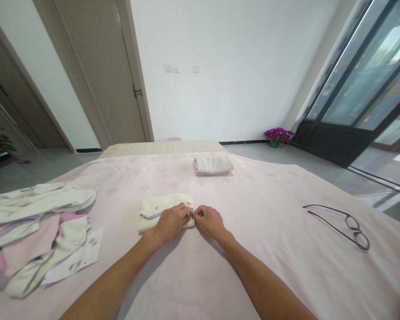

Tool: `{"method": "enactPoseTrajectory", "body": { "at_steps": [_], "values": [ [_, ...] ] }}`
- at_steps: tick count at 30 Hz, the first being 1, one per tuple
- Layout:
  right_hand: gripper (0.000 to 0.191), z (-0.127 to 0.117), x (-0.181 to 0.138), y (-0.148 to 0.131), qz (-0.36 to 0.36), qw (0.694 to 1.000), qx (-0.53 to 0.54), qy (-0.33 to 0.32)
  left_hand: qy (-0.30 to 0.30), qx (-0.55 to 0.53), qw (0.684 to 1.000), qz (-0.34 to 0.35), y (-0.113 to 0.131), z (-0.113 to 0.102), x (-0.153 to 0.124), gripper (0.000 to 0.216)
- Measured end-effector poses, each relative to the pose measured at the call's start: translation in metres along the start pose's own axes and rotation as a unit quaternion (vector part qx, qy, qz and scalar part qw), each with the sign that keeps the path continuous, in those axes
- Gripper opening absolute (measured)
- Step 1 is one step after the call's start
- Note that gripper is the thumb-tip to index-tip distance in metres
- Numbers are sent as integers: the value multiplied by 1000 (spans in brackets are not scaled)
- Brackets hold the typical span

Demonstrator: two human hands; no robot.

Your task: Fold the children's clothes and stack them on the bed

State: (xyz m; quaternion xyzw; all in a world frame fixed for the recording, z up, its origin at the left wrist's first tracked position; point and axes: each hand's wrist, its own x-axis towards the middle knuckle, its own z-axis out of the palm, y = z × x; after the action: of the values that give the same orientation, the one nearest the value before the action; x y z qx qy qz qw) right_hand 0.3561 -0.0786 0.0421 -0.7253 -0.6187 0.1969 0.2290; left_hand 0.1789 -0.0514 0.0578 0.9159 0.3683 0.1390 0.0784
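Observation:
A small folded cream garment [156, 208] with a lilac trim lies on the pink bedsheet [253, 222] in front of me. My left hand [171, 221] rests on its right half with the fingers curled over the cloth. My right hand [208, 218] is closed in a pinch at the garment's right edge, touching the fingertips of the left. A second folded garment [213, 165], cream over lilac, sits farther back near the middle of the bed.
A loose heap of cream, pink and lilac clothes [36, 231] lies at the left edge of the bed. Black-framed glasses [345, 224] lie on the sheet at right. A door, potted purple flowers [279, 135] and glass doors stand beyond.

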Motion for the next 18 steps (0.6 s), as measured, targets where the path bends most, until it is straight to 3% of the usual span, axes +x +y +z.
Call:
{"method": "enactPoseTrajectory", "body": {
  "at_steps": [9, 18],
  "values": [
    [17, 0, -1, 1, 1, 999, 32, -3, -1, 53, 996, 68, -14, 6, 3, 10],
    [15, 8, -11, -3, -25, 996, 68, 51, 150, -1, 985, 85, -23, 29, -12, 15]
  ]
}}
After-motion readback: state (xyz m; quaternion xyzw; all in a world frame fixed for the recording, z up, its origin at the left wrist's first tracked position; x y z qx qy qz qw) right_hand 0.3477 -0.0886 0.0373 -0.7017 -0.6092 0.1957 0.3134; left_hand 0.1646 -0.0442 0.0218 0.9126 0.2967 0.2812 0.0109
